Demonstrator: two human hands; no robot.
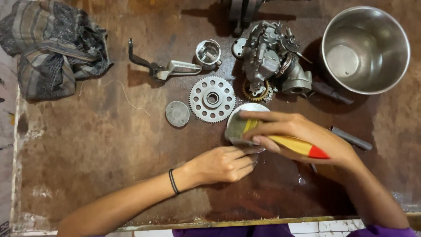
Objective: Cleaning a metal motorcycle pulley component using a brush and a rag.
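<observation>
The brown, stained desk (101,145) carries everything here. Largest on it are the crumpled striped cloth (52,44) at the far left corner and the steel bowl (365,48) at the far right, both well apart from the hands. Between them lies a grey carburettor-like assembly (274,59) with a small brass gear (255,92) just beside its base, then a toothed sprocket wheel (212,98), a bent lever (160,68), a small piston (208,53) and a flat grey disc (177,113).

The round metal plate (252,109) sits near the middle of the desk, just right of the sprocket wheel and mostly covered by the hands. The right hand (302,134) has its grip clenched around a brush with a yellow and red handle (300,147), its head pressed onto the plate. The left hand (223,164) is curled with its fingertips pinning the plate's near edge; it steadies rather than lifts.

To scrub well, I judge the plate should stay flat and firmly pinned, with short strokes directed away from the holding fingers. The sprocket wheel and the assembly crowd the plate's far side, and a dark rod (351,138) lies just beside the right wrist, so wide sweeps could knock them
</observation>
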